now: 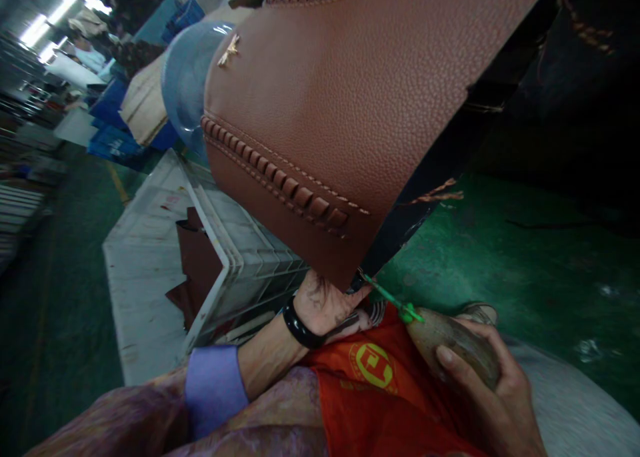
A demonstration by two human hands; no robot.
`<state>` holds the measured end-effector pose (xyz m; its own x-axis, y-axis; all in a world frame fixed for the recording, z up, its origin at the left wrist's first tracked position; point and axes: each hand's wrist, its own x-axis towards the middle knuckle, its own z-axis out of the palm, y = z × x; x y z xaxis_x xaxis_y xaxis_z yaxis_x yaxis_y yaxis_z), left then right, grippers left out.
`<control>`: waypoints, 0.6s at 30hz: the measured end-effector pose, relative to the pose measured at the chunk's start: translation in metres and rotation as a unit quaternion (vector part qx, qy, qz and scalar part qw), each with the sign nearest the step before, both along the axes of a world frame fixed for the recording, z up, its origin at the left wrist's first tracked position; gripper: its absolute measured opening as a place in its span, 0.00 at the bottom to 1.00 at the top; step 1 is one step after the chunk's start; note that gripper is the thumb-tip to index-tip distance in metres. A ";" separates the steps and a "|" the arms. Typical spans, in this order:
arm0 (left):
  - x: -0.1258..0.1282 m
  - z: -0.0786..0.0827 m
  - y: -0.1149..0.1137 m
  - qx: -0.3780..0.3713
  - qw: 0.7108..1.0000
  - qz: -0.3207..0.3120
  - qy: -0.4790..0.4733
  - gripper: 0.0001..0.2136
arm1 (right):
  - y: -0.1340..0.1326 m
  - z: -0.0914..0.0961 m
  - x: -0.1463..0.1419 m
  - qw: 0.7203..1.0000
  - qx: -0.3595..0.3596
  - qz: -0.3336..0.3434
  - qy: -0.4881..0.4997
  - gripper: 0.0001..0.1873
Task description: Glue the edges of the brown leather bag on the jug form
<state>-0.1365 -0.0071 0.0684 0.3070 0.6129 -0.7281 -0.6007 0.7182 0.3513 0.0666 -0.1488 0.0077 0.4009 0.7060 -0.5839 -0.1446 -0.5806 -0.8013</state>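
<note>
A large brown leather panel (325, 103) with pebbled grain, braided lacing strips and a small gold dragonfly ornament (229, 51) spreads across the upper middle. Its dark underside (415, 190) shows along the right edge, where loose brown thread ends (440, 193) hang out. My left hand (325, 303), wearing a black bangle (301, 323), is at the panel's lower corner with its fingers partly hidden beneath. In my right hand (495, 370) is a rounded brown bottle-like tool (455, 343) with a thin green stem. The stem's tip meets the panel's corner by my left fingertips.
A grey plastic crate (135, 263) holding brown leather pieces (197, 263) stands at left. Behind the panel is a clear bluish plastic drum (185, 77), with blue bins (115, 143) farther back. A red apron (380, 403) covers my lap above the green floor (505, 263).
</note>
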 end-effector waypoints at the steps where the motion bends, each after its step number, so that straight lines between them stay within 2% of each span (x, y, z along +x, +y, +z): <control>1: 0.002 0.003 0.000 -0.010 1.000 0.012 0.020 0.19 | 0.001 -0.001 0.000 1.000 -0.001 -0.007 -0.008 0.27; 8: 0.013 0.018 0.005 -0.065 0.994 0.045 0.071 0.20 | 0.003 -0.009 0.000 0.999 -0.021 -0.030 -0.026 0.30; 10: 0.012 0.017 0.006 -0.076 0.993 0.043 0.080 0.21 | 0.001 -0.006 -0.002 0.999 -0.002 -0.035 -0.029 0.29; 14: 0.008 0.012 0.005 -0.053 0.998 0.005 0.031 0.23 | 0.000 -0.007 -0.001 0.999 0.010 -0.022 -0.022 0.29; 18: 0.005 0.008 0.003 -0.059 0.998 0.029 0.004 0.24 | 0.002 -0.012 0.002 0.999 0.005 -0.047 -0.021 0.29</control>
